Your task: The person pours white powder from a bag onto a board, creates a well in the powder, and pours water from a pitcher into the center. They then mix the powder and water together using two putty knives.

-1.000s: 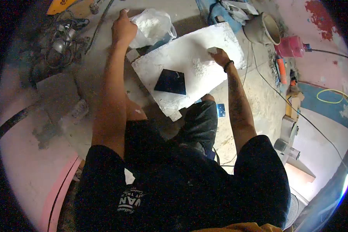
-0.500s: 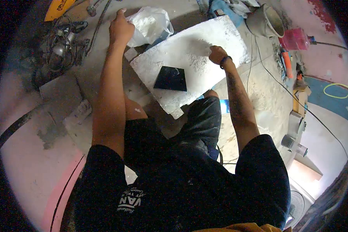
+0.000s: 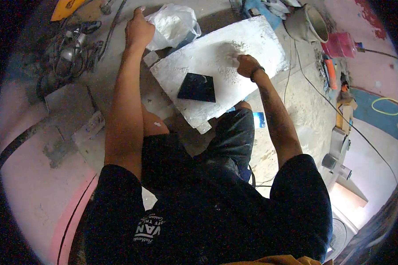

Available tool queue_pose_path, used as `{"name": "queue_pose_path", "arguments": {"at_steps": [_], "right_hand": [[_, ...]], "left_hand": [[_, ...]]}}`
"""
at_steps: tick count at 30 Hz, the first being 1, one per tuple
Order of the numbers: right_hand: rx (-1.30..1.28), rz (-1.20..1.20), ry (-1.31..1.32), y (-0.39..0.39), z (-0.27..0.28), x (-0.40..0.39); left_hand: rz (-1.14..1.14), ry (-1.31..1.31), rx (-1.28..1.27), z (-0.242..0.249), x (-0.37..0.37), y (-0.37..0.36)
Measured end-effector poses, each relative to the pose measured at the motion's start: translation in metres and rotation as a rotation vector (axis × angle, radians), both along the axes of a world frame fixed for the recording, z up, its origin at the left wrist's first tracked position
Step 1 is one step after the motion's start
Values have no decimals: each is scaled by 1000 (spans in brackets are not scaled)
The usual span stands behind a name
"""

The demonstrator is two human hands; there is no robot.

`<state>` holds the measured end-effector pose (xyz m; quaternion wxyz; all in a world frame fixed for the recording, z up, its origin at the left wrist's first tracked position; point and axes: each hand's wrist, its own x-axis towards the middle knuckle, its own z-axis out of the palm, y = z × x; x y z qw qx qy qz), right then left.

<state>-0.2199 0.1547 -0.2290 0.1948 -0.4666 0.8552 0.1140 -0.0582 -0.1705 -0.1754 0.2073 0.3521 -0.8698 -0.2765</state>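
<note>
Dusty concrete floor (image 3: 53, 185) underfoot; right hand (image 3: 246, 65) fisted, contents unclear, on white slab (image 3: 261, 39) beyond dark tile (image 3: 197, 88); left hand (image 3: 138, 31) pinching plastic bag (image 3: 172, 26) leftward.

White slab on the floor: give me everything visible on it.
The white slab is a flat, roughly rectangular board with a rough, powdery white surface, lying on the floor and skewed to the view. Its near corner looks chipped. A dark, glossy four-sided tile lies flat on it. The right hand rests closed on a patch of loose white powder. A plastic bag of powder sits at its far edge.
</note>
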Motion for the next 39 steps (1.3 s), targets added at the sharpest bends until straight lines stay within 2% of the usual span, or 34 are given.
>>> {"name": "queue_pose_path", "arguments": {"at_steps": [1,5,8,9,14,16,17,18,20,21,23,26,33,35,36,38,39], "right_hand": [[61,-36,-2,4,-6,-4],[21,-90,49,0,19,-5],[-36,-56,29,-6,15,-8],[37,58,88,-8,7,-8],[67,-11,3,-2,8,0],[62,-39,72,7,0,-9],[80,76,77,12,-13,-22],[-92,115,79,7,17,-7],[-81,41,81,-3,19,-6],[-82,41,79,-3,14,-10],[-92,-138,73,1,1,-24],[-297,-214,100,11,-1,-38],[-295,-242,32,-5,11,-31],[-300,-336,64,-7,13,-28],[-298,-331,63,-2,4,-36],[-449,-336,-109,6,-6,-47],[-403,-246,-49,10,-3,-50]], "left_hand": [[4,-10,-13,-1,0,0],[5,1,-120,-6,-1,-1],[7,-41,-21,-6,-3,0],[6,-43,-4,-4,-2,2],[-9,-76,7,-7,-2,-1],[-16,-52,-278,-29,-3,-8],[-21,-60,-274,-28,-2,-4],[-13,-85,-224,-20,-4,1],[-7,-112,-177,-7,-4,9],[-19,-39,-140,-2,-3,12],[-28,32,-100,6,0,15],[-65,24,-21,7,0,15],[20,-46,-13,7,-3,14],[25,-53,1,12,-1,14],[18,-71,14,15,1,15],[9,-91,27,17,3,16],[-2,-66,10,16,3,16]]}}
